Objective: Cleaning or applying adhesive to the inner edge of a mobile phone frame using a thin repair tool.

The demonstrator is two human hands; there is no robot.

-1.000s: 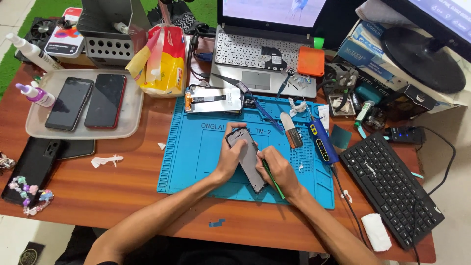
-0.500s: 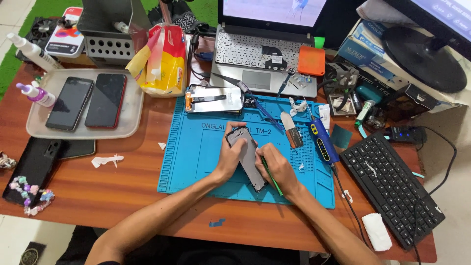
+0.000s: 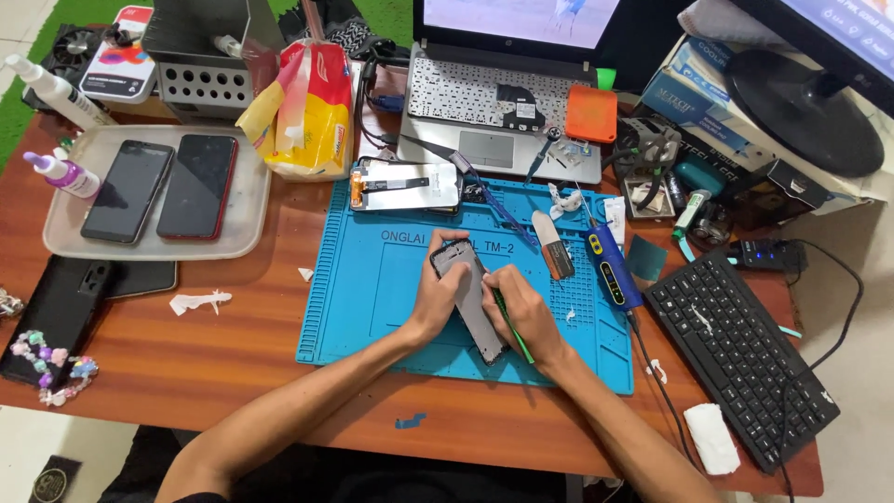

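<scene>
left hand (image 3: 438, 296) bracing phone (image 3: 470, 300), right hand (image 3: 524, 312) gripping pick (image 3: 511, 326)

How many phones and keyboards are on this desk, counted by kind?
Phone in the hands: 1
Phones in the clear tray: 2
Dark phones at the desk's left edge: 2
Keyboards, the laptop's and a separate black one: 2
Total: 7

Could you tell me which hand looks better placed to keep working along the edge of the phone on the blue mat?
The right hand, probably: it holds the thin green tool against the phone, while the left hand grips the phone's other side.
</scene>
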